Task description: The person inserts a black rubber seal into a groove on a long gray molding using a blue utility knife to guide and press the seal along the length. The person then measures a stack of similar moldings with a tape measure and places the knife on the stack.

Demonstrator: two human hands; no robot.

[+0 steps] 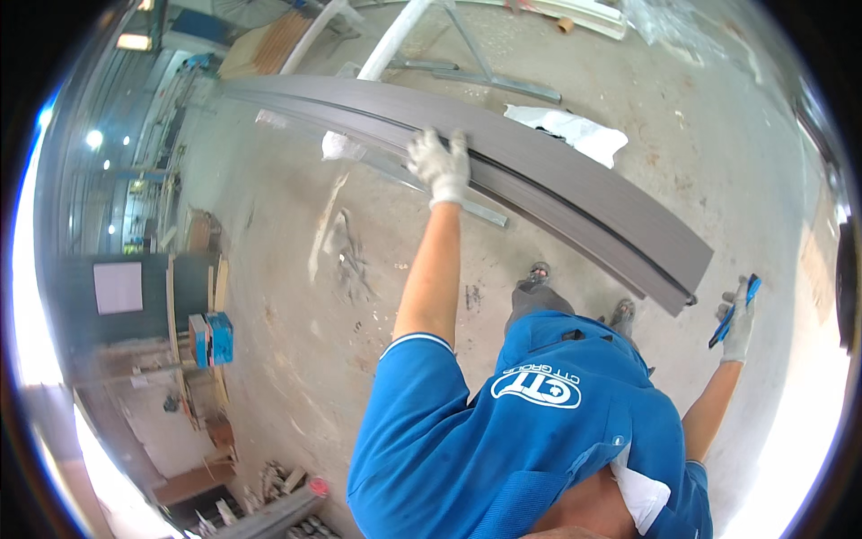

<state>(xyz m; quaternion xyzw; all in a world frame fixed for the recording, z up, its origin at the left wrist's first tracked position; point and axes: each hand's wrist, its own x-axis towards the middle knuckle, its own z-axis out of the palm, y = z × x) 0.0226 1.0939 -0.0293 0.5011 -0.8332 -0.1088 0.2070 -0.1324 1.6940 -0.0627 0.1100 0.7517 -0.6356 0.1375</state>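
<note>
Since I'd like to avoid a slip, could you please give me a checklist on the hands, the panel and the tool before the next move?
1. Left hand gloved and laid on the long grey panel: ok.
2. Right hand gloved and holding the blue tool: ok.
3. Blue tool apart from the panel's near end: ok.
4. Blue tool's blade, if any, covered: cannot tell, too small.
5. Panel supported along its length: cannot tell, underside hidden.

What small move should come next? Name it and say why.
Perhaps bring the right grip slightly closer to the grey panel: it holds a blue tool apart from the panel's end, while the left grip rests on the panel.
</note>
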